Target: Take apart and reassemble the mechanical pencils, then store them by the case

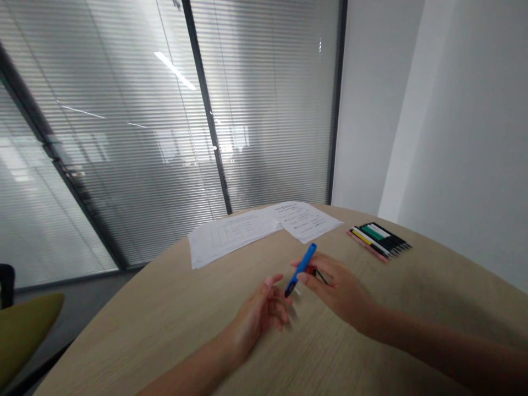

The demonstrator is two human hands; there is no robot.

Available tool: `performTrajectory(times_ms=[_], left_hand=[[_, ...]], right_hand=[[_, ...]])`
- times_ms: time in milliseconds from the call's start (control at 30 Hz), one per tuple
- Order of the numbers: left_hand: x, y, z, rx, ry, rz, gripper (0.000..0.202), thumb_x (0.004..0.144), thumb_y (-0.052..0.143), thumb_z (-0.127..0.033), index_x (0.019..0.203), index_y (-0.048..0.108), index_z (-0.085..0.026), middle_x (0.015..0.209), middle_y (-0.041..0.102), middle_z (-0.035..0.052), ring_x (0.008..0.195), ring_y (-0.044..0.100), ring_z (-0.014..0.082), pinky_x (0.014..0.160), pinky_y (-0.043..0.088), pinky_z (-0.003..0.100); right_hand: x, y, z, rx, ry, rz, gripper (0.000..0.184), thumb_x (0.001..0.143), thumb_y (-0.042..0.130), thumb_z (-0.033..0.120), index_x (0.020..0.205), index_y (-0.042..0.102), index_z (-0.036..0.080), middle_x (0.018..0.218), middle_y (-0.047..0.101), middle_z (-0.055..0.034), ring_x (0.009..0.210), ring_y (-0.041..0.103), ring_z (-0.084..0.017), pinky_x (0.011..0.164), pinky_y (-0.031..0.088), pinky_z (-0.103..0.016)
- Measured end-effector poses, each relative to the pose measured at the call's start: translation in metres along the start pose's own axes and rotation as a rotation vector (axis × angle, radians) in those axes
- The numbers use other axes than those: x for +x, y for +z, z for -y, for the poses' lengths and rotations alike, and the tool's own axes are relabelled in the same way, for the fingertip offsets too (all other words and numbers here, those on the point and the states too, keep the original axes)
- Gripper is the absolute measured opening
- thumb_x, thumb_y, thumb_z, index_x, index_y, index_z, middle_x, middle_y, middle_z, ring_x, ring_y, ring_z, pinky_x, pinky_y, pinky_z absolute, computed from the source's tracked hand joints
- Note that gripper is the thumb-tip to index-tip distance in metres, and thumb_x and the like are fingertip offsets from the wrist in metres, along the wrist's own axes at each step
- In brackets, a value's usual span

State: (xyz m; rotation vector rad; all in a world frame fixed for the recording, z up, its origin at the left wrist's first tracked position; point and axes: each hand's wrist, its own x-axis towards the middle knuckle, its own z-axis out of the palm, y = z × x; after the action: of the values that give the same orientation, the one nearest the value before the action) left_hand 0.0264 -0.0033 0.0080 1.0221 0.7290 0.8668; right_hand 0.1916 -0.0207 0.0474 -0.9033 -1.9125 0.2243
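Over the middle of the table, my right hand [336, 283] pinches a blue pen [304, 265] between thumb and fingers. The pen is tilted, its blue end up and its dark end pointing down toward my left hand [264, 311]. A thin dark piece shows beneath the right fingers, too hidden to name. My left hand is beside the pen's lower end, its fingers loosely curled and apart, with nothing visible held in it. Whether its fingertips touch the pen I cannot tell.
Printed sheets of paper [235, 234] lie at the table's far edge. To the right, several pens [379, 237] lie in a row, black, green, white, yellow and pink. The round wooden table [165, 308] faces a glass partition with blinds [268, 110]. A green chair [28, 330] stands at the left.
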Motion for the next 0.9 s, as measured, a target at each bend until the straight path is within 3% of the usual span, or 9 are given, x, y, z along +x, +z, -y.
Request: performTrajectory(times_ms=[133,300,400,500,667,900], left_hand=[[-0.005,-0.001,-0.002,0.340,0.208,-0.002,0.039,0.065,0.061,-0.037,0.099,0.055,-0.020,0.089,0.060,0.0056,0.081,0.054,0.0175,0.070,0.041,0.027],[-0.013,0.006,-0.003,0.586,0.338,-0.009,0.026,0.066,0.058,-0.022,0.092,0.059,-0.022,0.092,0.061,0.0039,0.089,0.053,0.0182,0.083,0.036,0.028],[-0.008,0.002,0.001,0.599,0.348,-0.013,0.024,0.072,0.049,-0.023,0.095,0.055,-0.019,0.090,0.062,0.0050,0.084,0.054,0.0177,0.081,0.038,0.030],[-0.001,-0.007,0.006,0.563,0.373,-0.126,0.021,0.075,0.044,-0.024,0.093,0.050,-0.016,0.088,0.061,0.0059,0.082,0.055,0.0168,0.077,0.040,0.031],[0.003,-0.009,0.005,0.568,0.396,-0.232,0.017,0.072,0.048,-0.026,0.086,0.047,-0.015,0.081,0.060,0.0057,0.077,0.053,0.0164,0.073,0.040,0.031],[0.001,-0.007,0.002,0.667,0.362,-0.226,0.015,0.071,0.048,-0.025,0.083,0.049,-0.016,0.078,0.058,0.0037,0.075,0.052,0.0153,0.070,0.039,0.029]], right_hand=[[-0.003,0.004,-0.005,-0.038,0.072,0.033,0.013,0.076,0.048,0.023,0.075,0.060,0.017,0.074,0.062,-0.0030,0.065,0.055,-0.013,0.061,0.045,-0.024],[-0.013,0.013,-0.008,0.015,0.024,0.146,0.014,0.077,0.048,0.023,0.074,0.061,0.018,0.075,0.063,-0.0026,0.075,0.056,-0.013,0.068,0.044,-0.024],[-0.019,0.017,-0.014,-0.009,0.067,0.082,0.023,0.082,0.037,0.021,0.085,0.059,0.018,0.081,0.062,-0.0034,0.080,0.056,-0.013,0.072,0.044,-0.025],[-0.024,0.022,-0.024,-0.180,0.086,0.026,0.027,0.083,0.032,0.018,0.096,0.056,0.015,0.089,0.061,-0.0070,0.085,0.054,-0.015,0.076,0.043,-0.029],[-0.030,0.034,-0.037,-0.431,-0.017,0.228,0.019,0.075,0.046,0.009,0.085,0.061,0.016,0.089,0.061,-0.0066,0.085,0.053,-0.018,0.077,0.043,-0.032],[-0.030,0.034,-0.035,-0.532,-0.052,0.351,0.020,0.071,0.049,0.000,0.079,0.061,0.014,0.080,0.062,-0.0052,0.077,0.055,-0.016,0.069,0.046,-0.027]])
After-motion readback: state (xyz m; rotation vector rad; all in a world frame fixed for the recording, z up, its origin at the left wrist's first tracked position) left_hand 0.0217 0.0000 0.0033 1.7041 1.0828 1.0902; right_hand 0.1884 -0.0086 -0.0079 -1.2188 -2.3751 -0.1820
